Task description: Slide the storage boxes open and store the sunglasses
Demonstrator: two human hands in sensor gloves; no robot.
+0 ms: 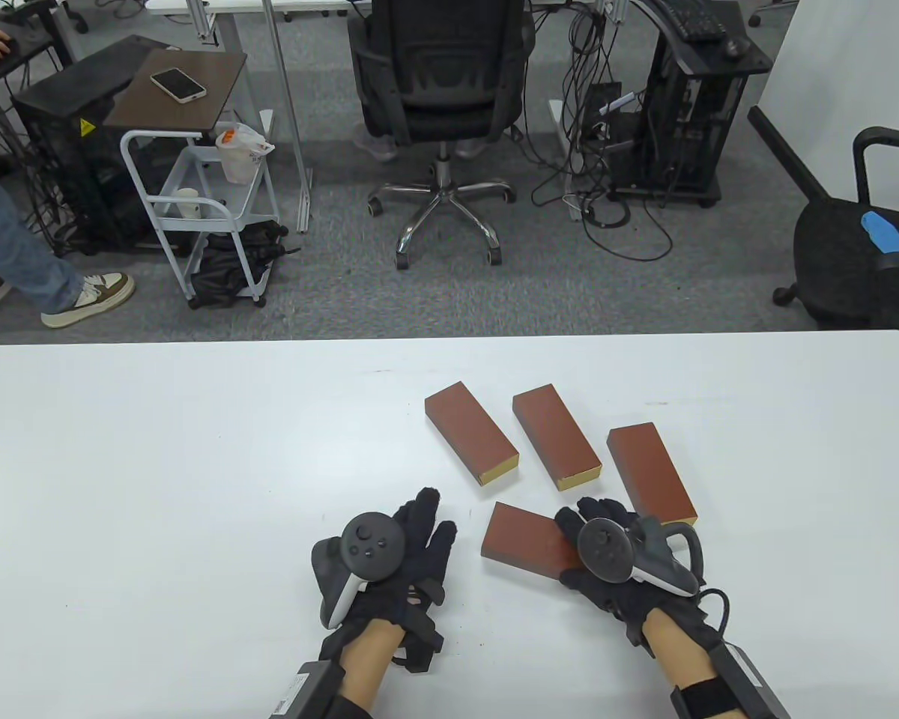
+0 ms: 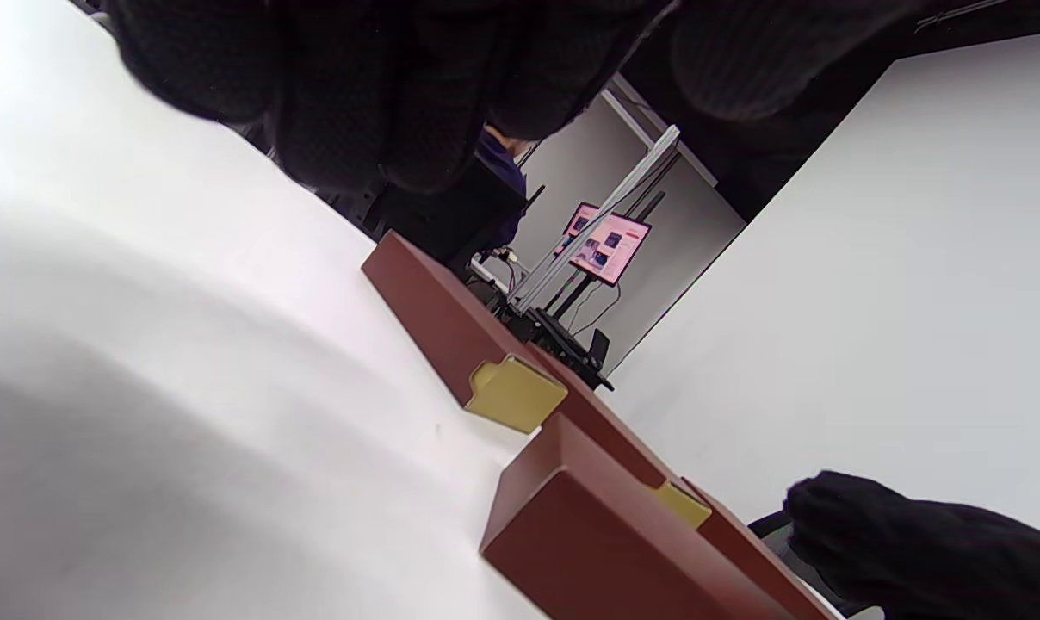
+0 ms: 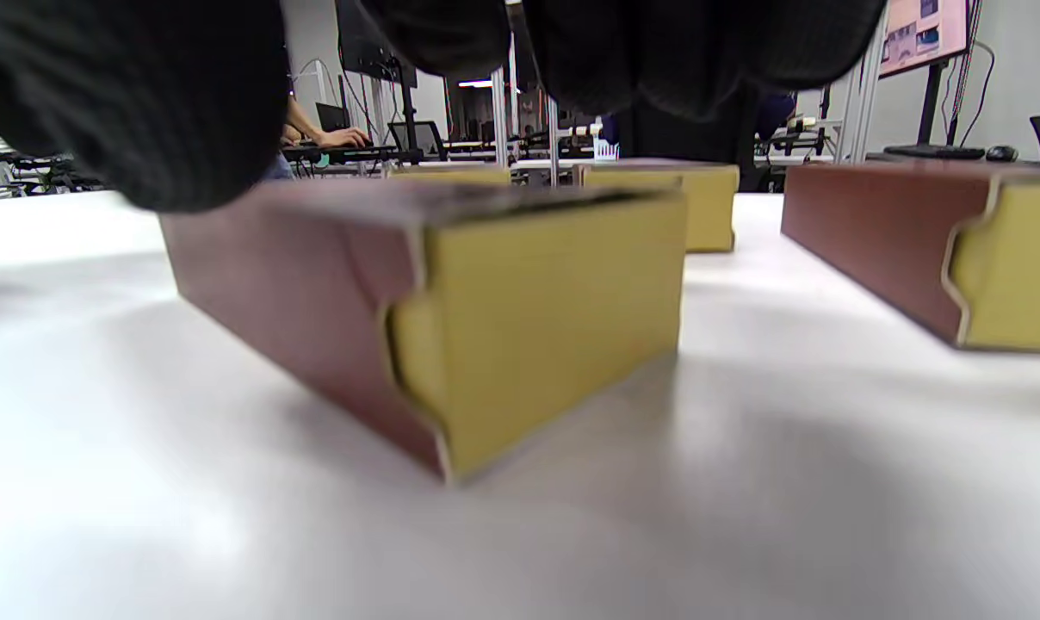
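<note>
Four closed red-brown storage boxes with yellow inner drawers lie on the white table (image 1: 157,464). No sunglasses are in view. My right hand (image 1: 573,543) grips the nearest box (image 1: 521,539), with fingers over its top and the thumb at its near side. In the right wrist view that box's yellow drawer end (image 3: 537,327) faces the camera and is flush with the sleeve, with my fingers (image 3: 124,103) above it. My left hand (image 1: 431,520) lies flat on the table left of this box, fingers spread and empty. The left wrist view shows the nearest box (image 2: 589,534) from its side.
The other three boxes lie in a row behind: left (image 1: 470,433), middle (image 1: 555,435), right (image 1: 650,472), the right one just beside my right hand. The table's far edge (image 1: 449,338) borders an office floor with a chair (image 1: 442,90).
</note>
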